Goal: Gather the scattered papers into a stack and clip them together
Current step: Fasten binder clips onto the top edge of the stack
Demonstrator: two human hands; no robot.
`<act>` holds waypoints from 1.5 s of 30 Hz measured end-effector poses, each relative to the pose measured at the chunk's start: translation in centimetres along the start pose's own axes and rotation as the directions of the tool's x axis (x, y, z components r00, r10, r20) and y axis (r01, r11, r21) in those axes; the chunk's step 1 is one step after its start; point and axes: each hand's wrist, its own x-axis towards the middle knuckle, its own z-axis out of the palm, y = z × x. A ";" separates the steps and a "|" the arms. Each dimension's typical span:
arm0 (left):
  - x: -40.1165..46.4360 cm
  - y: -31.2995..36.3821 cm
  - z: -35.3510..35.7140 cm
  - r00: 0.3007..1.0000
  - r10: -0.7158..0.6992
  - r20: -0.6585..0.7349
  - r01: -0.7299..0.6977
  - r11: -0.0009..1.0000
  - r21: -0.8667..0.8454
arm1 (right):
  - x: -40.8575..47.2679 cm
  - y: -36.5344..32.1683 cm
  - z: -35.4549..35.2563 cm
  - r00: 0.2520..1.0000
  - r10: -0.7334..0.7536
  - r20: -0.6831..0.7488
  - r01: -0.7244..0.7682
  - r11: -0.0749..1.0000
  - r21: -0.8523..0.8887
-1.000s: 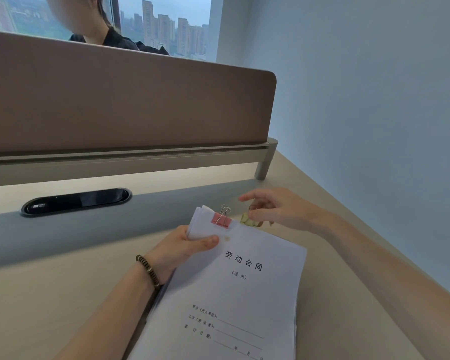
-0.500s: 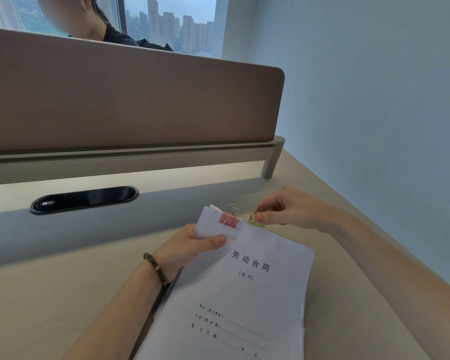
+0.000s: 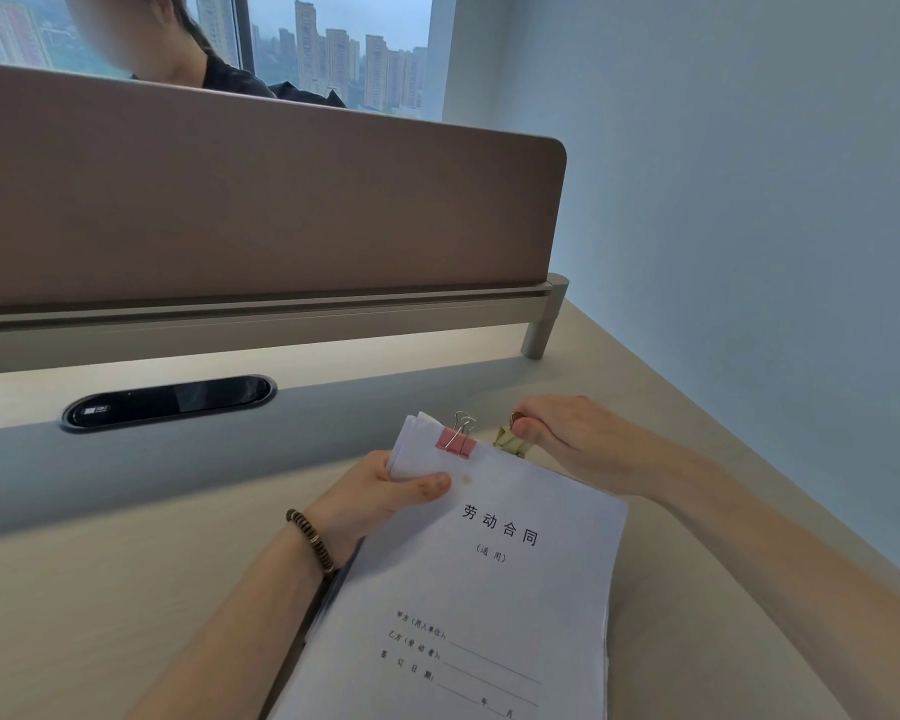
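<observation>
A thick stack of white papers (image 3: 468, 605) with printed characters on the top sheet lies on the beige desk (image 3: 100, 615). My left hand (image 3: 380, 498) grips the stack's upper left corner, thumb on top. A pink binder clip (image 3: 457, 441) is clamped on the stack's top edge, its wire handles standing up. To its right sits a pale green binder clip (image 3: 510, 441) at the same edge. My right hand (image 3: 572, 439) pinches that green clip's handles between thumb and fingers.
A brown divider panel (image 3: 261, 200) on a grey rail stands behind the desk. A black oval cable port (image 3: 170, 402) is set in the ledge at the left. A wall runs along the right. Another person sits beyond the divider by the window.
My right hand has closed on the green clip and brought it onto the stack's top edge beside the pink clip. My left hand keeps its hold on the corner.
</observation>
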 end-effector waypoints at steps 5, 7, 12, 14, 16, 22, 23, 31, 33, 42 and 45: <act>0.2 0.0 -0.1 1.000 0.004 -0.005 -0.003 1.000 0.019 | 0.1 -0.2 0.1 1.000 0.008 -0.023 -0.007 0.999 0.051; 0.2 -0.1 -0.1 1.000 0.004 -0.006 -0.004 1.000 0.021 | 0.2 -0.3 0.0 1.000 0.003 -0.030 -0.001 0.998 0.060; 0.3 -0.1 0.0 1.000 0.010 -0.017 -0.009 0.999 0.034 | 0.3 -0.7 -0.2 0.997 -0.007 -0.080 0.013 0.997 0.077; 0.3 -0.2 0.0 1.000 0.012 -0.020 -0.011 0.999 0.039 | 0.4 -0.7 -0.3 0.993 -0.009 -0.117 0.018 0.997 0.076; 0.2 -0.1 0.0 1.000 0.006 -0.013 -0.005 1.000 0.030 | 0.5 -0.6 -0.5 0.987 0.010 -0.160 0.006 0.995 0.099; 0.3 -0.2 -0.1 1.000 0.000 -0.007 0.000 1.000 0.019 | 0.5 -1.3 -1.0 0.981 0.005 -0.195 0.019 0.992 0.123; 0.3 -0.2 -0.1 1.000 0.002 -0.003 -0.002 1.000 0.019 | 0.6 -1.5 -0.9 0.982 -0.004 -0.187 0.025 0.994 0.111; 0.3 -0.3 -0.1 1.000 0.007 -0.002 -0.007 1.000 0.026 | 1.2 -1.5 -0.3 0.985 -0.052 -0.167 0.062 0.997 0.055; 0.2 -0.2 -0.1 1.000 0.005 0.002 -0.005 1.000 0.024 | 1.1 -1.5 -0.4 0.984 -0.036 -0.172 0.049 0.996 0.074; 0.0 0.1 0.1 1.000 -0.017 0.026 0.018 1.000 -0.023 | 1.1 -2.0 -0.5 0.984 0.046 -0.173 -0.014 0.983 0.182; -0.1 0.2 0.1 1.000 -0.027 0.016 0.027 0.999 -0.045 | 0.6 -1.9 0.2 0.985 0.064 -0.161 -0.035 0.984 0.175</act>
